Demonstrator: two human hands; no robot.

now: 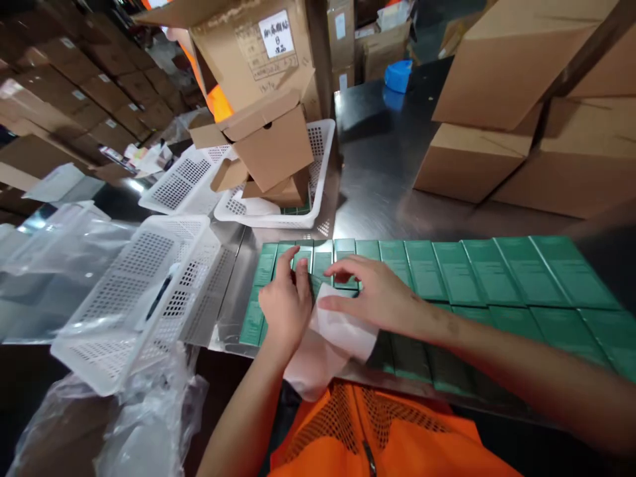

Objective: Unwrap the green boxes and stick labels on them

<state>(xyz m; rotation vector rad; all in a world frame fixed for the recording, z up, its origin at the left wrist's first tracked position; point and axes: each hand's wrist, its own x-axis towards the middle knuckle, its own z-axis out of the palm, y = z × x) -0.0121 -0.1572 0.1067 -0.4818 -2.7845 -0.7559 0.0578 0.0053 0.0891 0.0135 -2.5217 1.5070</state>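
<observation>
Two rows of shiny green boxes lie side by side on the metal table in front of me. Over their left part, my left hand is raised with its thumb and index finger apart; I see nothing held between them. My right hand has its thumb on a white paper strip, its index finger curved above the boxes. The strip bends down over the table edge toward my orange vest. Something clear and thin seems to show between my hands, too faint to name.
White perforated baskets stand left, one with a dark pen-like item inside. Behind, another basket bears an opened carton. Large cartons stand at right, a blue object at the back. Clear plastic bags hang at left.
</observation>
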